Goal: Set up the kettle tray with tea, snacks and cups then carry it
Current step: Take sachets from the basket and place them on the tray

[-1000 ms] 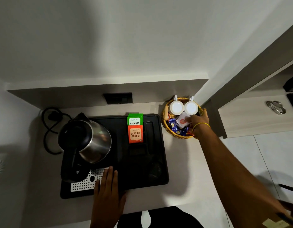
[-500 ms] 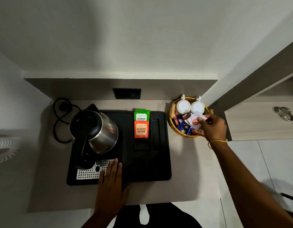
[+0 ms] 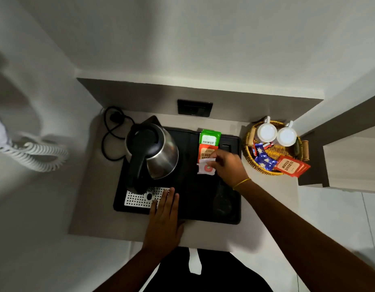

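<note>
A black kettle tray lies on the counter with a steel kettle on its left part. Green tea packets and orange Classic Assam packets stand in the tray's middle slot. My right hand is over the tray just below them, pinching white sachets with a red circle. My left hand lies flat on the tray's front edge, fingers on the perforated drip plate. A wicker basket to the right holds two white cups, blue snack packets and more orange tea packets.
A black power cord coils behind the kettle near a wall socket. A white coiled phone cord hangs at the left. A wooden shelf edge stands right of the basket. Bare counter lies between tray and basket.
My right hand has lifted the white sachets out of the basket and carried them left onto the tray. My left hand has stayed pressed on the tray's front.
</note>
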